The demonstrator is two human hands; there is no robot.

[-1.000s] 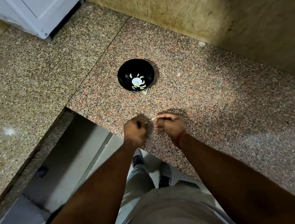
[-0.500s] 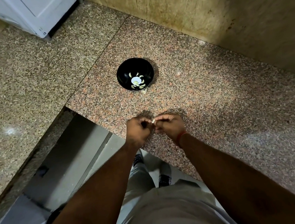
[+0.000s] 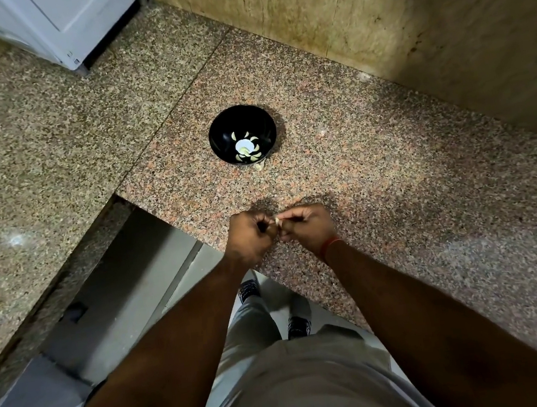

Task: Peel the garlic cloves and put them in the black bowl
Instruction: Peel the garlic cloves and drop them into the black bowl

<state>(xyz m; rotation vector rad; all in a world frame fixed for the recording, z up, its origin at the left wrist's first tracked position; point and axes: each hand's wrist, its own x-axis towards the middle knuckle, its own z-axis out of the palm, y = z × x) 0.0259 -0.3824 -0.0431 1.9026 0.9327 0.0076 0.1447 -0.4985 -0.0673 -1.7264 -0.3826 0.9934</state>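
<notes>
While both my hands, left hand (image 3: 250,236) and right hand (image 3: 307,227), are pinching one garlic clove (image 3: 277,221), black bowl (image 3: 241,123) is sitting beyond on granite counter (image 3: 391,168), white appliance (image 3: 62,22) standing far left.

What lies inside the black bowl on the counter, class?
Inside the black bowl, several pale peeled garlic cloves lie in a ring around a round white patch at its bottom. The near inner wall is hidden by the rim, so the count is uncertain.
</notes>
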